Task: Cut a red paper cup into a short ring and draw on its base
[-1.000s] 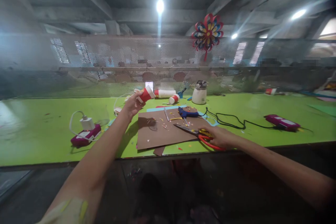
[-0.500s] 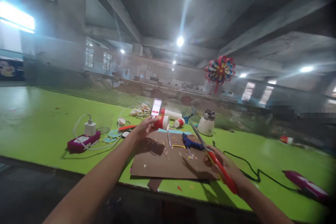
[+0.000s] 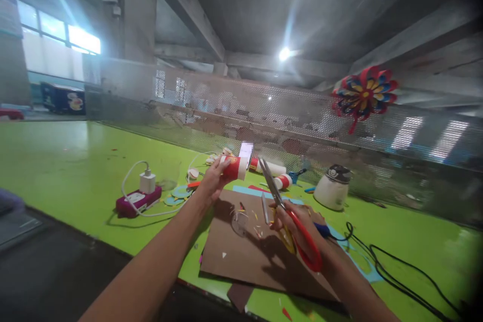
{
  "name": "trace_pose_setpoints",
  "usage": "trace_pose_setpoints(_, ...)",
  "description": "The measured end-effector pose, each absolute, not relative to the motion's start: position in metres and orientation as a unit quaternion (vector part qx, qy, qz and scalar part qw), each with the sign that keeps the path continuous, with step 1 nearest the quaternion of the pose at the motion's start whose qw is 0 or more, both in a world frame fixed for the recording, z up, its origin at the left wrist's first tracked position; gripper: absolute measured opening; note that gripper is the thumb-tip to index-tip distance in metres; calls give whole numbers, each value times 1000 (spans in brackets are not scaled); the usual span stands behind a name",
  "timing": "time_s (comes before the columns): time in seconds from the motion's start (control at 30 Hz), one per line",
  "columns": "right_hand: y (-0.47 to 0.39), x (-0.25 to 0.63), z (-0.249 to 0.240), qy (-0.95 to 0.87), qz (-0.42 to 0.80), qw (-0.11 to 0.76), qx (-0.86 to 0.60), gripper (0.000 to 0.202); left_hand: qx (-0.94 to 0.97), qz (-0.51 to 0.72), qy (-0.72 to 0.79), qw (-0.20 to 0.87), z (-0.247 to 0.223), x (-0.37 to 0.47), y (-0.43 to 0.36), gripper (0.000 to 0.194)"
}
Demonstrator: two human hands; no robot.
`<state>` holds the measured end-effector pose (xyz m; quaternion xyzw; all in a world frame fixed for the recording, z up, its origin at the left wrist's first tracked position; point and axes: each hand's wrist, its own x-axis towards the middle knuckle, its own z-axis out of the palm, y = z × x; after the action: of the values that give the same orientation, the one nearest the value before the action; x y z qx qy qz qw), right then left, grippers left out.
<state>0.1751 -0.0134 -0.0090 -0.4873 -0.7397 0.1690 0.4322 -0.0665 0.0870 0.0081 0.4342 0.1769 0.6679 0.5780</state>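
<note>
My left hand (image 3: 213, 181) grips a red and white paper cup (image 3: 234, 168), tilted on its side with its white rim to the right. Fingers of my right hand (image 3: 296, 219) are wrapped round red-handled scissors (image 3: 289, 216), whose slightly parted blades point up and left, a little apart from the cup. Below both hands lies a brown board (image 3: 241, 256) scattered with small scraps. A phone (image 3: 245, 152) with a lit screen stands behind the cup. The blue tool (image 3: 322, 230) is partly hidden by my right hand.
A purple power strip (image 3: 138, 201) with a white plug and cable sits left. Another red and white cup (image 3: 283, 181) and a white jar (image 3: 332, 188) stand behind the board. Black cable (image 3: 392, 266) runs along the right. A pinwheel (image 3: 365, 93) rises at the mesh screen.
The view has swung left. My right hand has raised the scissors closer to the cup, and their blades have parted. The cup stays in my left hand.
</note>
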Motion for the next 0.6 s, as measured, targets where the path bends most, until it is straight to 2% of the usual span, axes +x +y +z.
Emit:
trace_pose_setpoints(0.27, -12, 197, -20, -794, 116, 319, -505, 34, 455, 651, 269, 544, 2, -62, 90, 33)
trace_pose_setpoints(0.4, -19, 195, -16, -821, 75, 247, -509, 38, 469, 647, 302, 519, 2, -58, 88, 49)
trace_pose_setpoints(0.5, -23, 191, -17, -819, 79, 250, -510, 44, 479, 640, 315, 512, 2, -54, 85, 61)
trace_pose_setpoints(0.6, -24, 190, -19, -820, 79, 256, -506, 41, 486, 627, 322, 517, 3, -51, 81, 59)
